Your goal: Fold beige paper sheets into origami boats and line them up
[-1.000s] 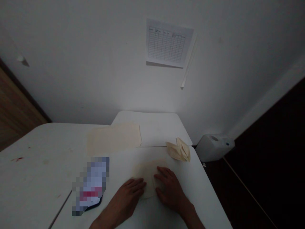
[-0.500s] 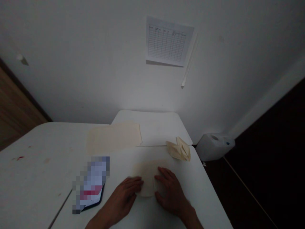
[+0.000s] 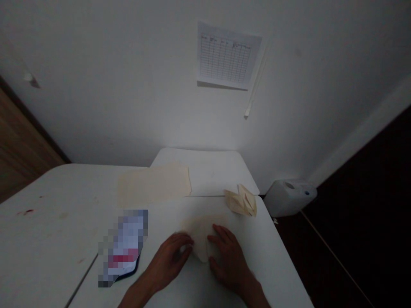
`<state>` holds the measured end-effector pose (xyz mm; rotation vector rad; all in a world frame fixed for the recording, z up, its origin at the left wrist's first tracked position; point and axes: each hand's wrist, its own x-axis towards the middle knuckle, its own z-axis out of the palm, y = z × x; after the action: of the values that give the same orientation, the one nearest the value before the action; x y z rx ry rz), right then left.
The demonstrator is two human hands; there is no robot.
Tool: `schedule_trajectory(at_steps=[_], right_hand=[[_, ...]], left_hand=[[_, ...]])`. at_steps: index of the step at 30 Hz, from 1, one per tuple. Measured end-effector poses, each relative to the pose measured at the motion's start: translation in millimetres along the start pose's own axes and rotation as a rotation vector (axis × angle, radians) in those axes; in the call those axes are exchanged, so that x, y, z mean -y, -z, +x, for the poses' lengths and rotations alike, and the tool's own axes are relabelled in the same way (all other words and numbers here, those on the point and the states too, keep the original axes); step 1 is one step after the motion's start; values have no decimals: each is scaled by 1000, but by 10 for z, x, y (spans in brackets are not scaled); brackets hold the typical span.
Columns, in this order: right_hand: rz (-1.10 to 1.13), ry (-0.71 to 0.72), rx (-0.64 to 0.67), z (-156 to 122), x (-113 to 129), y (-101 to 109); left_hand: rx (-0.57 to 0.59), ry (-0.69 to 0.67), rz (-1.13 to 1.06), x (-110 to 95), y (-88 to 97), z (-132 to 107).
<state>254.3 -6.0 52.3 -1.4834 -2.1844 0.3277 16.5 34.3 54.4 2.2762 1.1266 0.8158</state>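
Note:
A thin cream sheet of paper (image 3: 201, 239) lies on the white table, its near end tapering to a point at the lower left. My left hand (image 3: 170, 256) is at the paper's left edge, thumb and fingertips drawn together over its slanted side. Across from it, my right hand (image 3: 229, 256) rests with fingers spread, fingertips touching the right edge. Beyond the right hand stands a folded cream paper piece (image 3: 240, 203) with raised flaps. Part of the sheet's edges is hidden under the fingers.
Flat cream paper (image 3: 152, 186) lies farther back on the white tables (image 3: 212, 171). A phone (image 3: 126, 244) with a blurred screen is left of my hands. Against the wall, right of the table, stands a white plastic canister (image 3: 285, 199). A printed sheet (image 3: 226, 57) hangs on the wall.
My left hand has drawn its thumb up toward its fingers. The sheet's near left corner has folded inward, turning a rounded end into a point. My right hand has stayed nearly still.

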Motion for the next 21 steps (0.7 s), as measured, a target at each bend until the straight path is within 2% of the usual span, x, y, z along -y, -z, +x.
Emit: schedule_trajectory(at_steps=[4,11,17,21], right_hand=[[-22,-8,-13,-16,-6,-28],[-60,-63,-51,-24,9,-90],[-59,-92,-49,-16,30,-118],[-61,-110,-49,-32,32,-138]], left_hand=[[10,34,-30,15,-23,99],[9,-15,-39,-2,-35,333],[75,-40,-6,-13,-131,547],[65,-55,28,-21,-197,624]])
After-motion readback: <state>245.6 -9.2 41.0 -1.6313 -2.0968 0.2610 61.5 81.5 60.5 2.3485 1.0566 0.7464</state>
